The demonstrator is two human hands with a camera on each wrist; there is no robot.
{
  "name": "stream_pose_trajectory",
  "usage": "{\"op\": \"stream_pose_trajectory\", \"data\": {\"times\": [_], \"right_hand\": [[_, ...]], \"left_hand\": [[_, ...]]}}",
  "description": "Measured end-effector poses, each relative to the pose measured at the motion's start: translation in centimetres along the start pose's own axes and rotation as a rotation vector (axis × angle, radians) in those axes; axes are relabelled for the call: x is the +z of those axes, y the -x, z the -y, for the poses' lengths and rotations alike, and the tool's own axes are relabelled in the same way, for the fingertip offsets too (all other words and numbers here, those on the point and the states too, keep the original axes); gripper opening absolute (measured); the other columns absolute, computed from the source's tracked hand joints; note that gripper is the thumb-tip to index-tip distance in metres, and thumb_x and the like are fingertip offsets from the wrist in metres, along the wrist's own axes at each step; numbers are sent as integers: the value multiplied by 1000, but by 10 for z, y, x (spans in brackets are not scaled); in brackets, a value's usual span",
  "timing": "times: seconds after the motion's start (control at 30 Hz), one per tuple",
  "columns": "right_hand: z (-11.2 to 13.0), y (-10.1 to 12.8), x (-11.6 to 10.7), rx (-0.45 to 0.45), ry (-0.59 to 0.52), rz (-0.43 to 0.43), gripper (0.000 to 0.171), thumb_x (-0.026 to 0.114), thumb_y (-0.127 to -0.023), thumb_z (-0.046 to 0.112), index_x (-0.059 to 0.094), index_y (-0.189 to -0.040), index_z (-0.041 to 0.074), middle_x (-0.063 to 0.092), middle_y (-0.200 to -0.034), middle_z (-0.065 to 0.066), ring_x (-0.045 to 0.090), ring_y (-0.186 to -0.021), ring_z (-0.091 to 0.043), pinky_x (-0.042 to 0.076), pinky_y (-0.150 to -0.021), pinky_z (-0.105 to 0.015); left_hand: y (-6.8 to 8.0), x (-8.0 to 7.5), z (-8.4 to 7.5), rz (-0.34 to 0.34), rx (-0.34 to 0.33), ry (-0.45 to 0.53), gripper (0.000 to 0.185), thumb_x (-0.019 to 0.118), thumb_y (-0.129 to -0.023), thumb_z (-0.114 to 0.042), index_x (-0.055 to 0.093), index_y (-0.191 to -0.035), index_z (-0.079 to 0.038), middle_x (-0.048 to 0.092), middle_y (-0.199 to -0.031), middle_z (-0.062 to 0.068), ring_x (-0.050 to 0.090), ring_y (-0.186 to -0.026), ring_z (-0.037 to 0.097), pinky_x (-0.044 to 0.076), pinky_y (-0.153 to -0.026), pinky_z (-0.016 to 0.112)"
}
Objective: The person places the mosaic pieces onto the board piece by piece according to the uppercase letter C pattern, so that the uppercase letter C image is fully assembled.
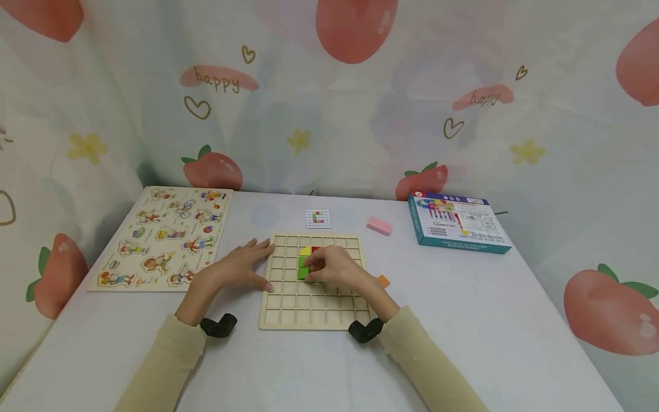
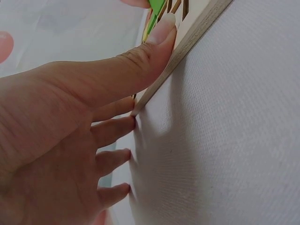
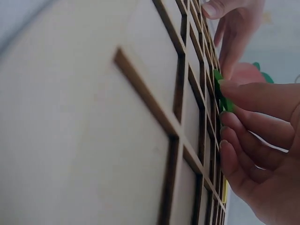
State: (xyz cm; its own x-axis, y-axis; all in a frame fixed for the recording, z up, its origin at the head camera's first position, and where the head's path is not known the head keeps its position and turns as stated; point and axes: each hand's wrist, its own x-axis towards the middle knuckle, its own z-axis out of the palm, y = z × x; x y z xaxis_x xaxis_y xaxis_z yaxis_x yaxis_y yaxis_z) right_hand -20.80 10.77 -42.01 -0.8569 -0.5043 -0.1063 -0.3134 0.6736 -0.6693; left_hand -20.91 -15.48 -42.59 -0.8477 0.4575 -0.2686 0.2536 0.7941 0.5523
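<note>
A square wooden grid board [image 1: 288,319] lies in front of me on the white-covered table. My right hand [image 1: 334,268] reaches over its middle, thumb and fingertips pinching a green block [image 3: 224,96] low at the grid. In the head view green [image 1: 302,273] shows just left of those fingertips, below a yellow piece [image 1: 305,251] and a red piece [image 1: 315,249], which the hand partly covers. At the board's left edge rests my left hand [image 1: 237,266], fingers spread. Its thumb [image 2: 161,35] presses on the rim, while other fingertips touch the board's side and the cloth.
Behind the board lies a small pattern card [image 1: 318,218], with a pink block [image 1: 379,225] to its right. An orange piece [image 1: 383,281] sits beside the right forearm. A picture puzzle board [image 1: 159,240] occupies the left, and a flat box [image 1: 460,223] the back right.
</note>
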Motion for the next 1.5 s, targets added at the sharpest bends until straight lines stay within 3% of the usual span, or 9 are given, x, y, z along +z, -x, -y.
{"op": "stream_pose_trajectory", "data": {"times": [0.6, 1.03, 1.3, 1.5], "right_hand": [[0, 2, 0, -16, 44, 20, 25, 83, -87, 12, 76, -111, 8, 70, -89, 3, 62, -83, -9, 55, -78, -25], [-14, 21, -16, -43, 18, -42, 22, 78, -91, 14, 75, -113, 8, 71, -96, 2, 62, -86, -11, 55, -79, -26], [-30, 38, -30, 12, 9, -96, 20, 76, -93, 17, 77, -112, 11, 71, -98, 2, 61, -89, -15, 54, -80, -28], [-40, 51, -41, 75, -21, -103, 16, 73, -94, 17, 76, -109, 13, 69, -97, 0, 58, -85, -19, 51, -70, -28]], "left_hand": [[-2, 0, 1, -8, 8, -20, 99, 86, -82, -41, 35, -160, -6, 22, -171, 15, 7, -158, 45, 9, -127, 64], [0, 1, 1, -9, 7, -13, 99, 86, -82, -39, 34, -161, -7, 21, -171, 15, 6, -159, 44, 7, -128, 63], [-2, 2, 2, -9, 5, -30, 99, 85, -83, -39, 34, -161, -7, 21, -171, 15, 7, -159, 44, 8, -128, 63], [-1, 1, 1, -8, 4, -27, 99, 85, -83, -39, 34, -161, -6, 21, -171, 15, 7, -159, 44, 8, -128, 63]]}}
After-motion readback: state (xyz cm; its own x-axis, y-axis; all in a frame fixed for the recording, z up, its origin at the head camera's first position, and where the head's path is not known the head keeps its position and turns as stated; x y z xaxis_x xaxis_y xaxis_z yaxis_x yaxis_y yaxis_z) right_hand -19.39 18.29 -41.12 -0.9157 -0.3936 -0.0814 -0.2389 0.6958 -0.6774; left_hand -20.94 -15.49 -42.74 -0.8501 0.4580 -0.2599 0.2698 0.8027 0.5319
